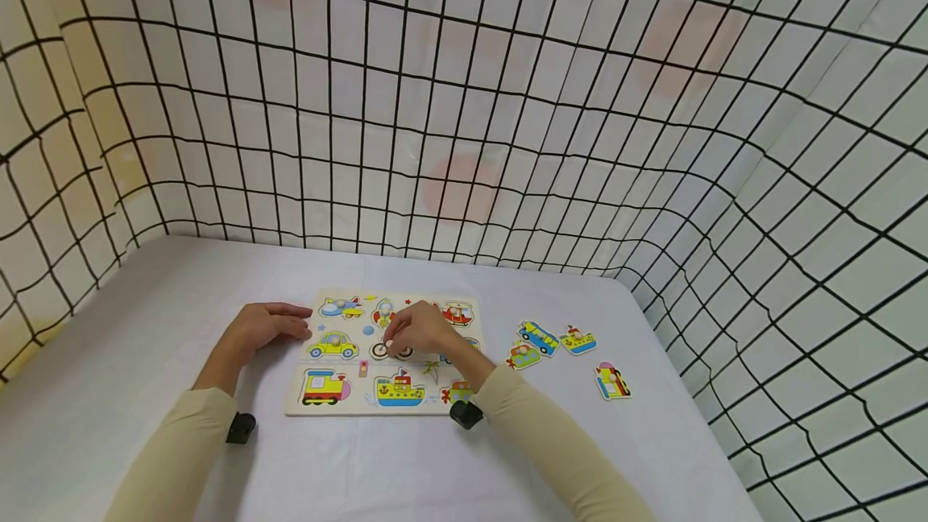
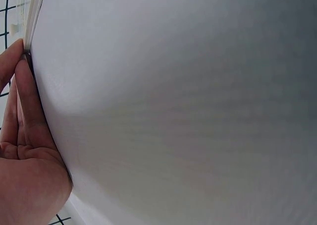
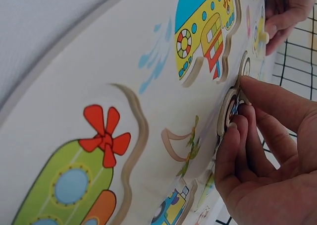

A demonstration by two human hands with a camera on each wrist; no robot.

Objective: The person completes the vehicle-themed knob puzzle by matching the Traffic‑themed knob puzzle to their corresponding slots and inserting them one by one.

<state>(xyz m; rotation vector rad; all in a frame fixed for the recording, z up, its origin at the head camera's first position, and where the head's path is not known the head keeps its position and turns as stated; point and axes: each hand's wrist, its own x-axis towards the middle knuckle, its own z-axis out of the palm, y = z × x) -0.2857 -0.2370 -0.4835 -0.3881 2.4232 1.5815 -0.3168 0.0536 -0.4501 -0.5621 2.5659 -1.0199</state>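
A wooden puzzle board (image 1: 293, 408) with vehicle pictures lies on the table. My right hand (image 1: 420, 329) pinches the bicycle piece (image 3: 228, 108) at the board's middle, over its bicycle-shaped recess; whether it sits fully flush cannot be told. My left hand (image 1: 264, 329) touches the board's left edge with fingers extended, as the left wrist view also shows at the board's side. Knobbed pieces on the board include a yellow car (image 1: 333, 345), an airplane (image 1: 341, 308) and a rocket (image 1: 383, 313). The right forearm partly hides the board's right side.
Right of the board lie loose pieces: a blue bus (image 1: 538, 337), a ship (image 1: 577, 340), a green submarine (image 1: 524, 356) and a train (image 1: 613, 382). Submarine and bus touch or overlap. A black wire grid (image 1: 435, 79) surrounds the white table (image 1: 348, 474) at back and sides.
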